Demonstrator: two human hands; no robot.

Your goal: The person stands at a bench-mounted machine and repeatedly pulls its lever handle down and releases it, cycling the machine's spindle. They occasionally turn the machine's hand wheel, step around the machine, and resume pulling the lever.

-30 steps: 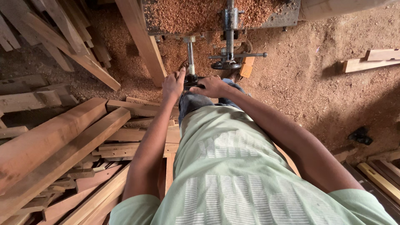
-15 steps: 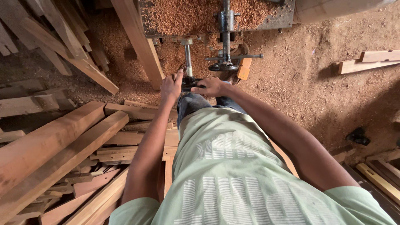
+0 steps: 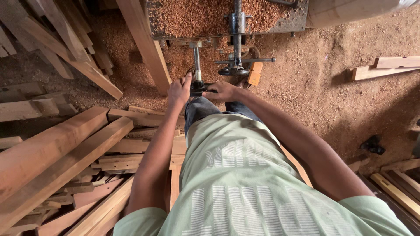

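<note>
**Gripping the crank under the machine**

Closing around a small dark handle (image 3: 199, 87), the left hand (image 3: 179, 91) has its forefinger raised along the steel shaft (image 3: 196, 61). The right hand (image 3: 224, 91) curls over the handle's other end. That handle sits below the sawdust-covered machine table (image 3: 192, 19), beside a threaded screw (image 3: 237, 35). Turning well probably means keeping both wrists level and fingers off the shaft. Planks (image 3: 57, 153) lie left.
</note>
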